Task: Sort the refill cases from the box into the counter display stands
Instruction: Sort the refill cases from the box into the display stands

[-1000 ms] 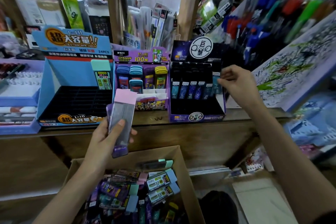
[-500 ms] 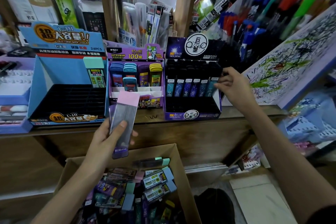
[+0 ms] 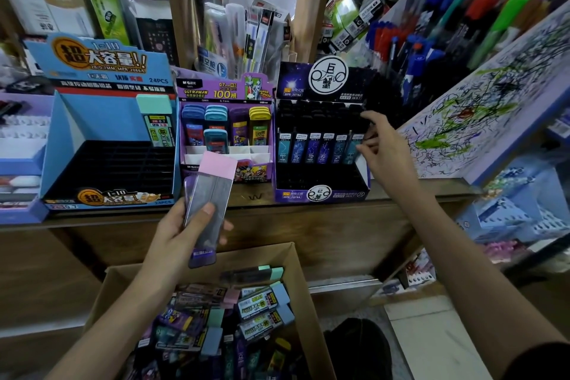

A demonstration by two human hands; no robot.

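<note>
Bare forearms (image 3: 123,311); dark sleeve (image 3: 538,362) (right arm, frame corner).

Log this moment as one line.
left hand holds pink-capped case above box | right hand at end case in dark stand, grip unclear | blue stand has one mint-capped case

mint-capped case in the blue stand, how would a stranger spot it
Find the big blue cardboard display stand at the left of the wooden counter. At its back right stands one flat refill case with a mint-green cap. It is the only case in that stand.
</note>
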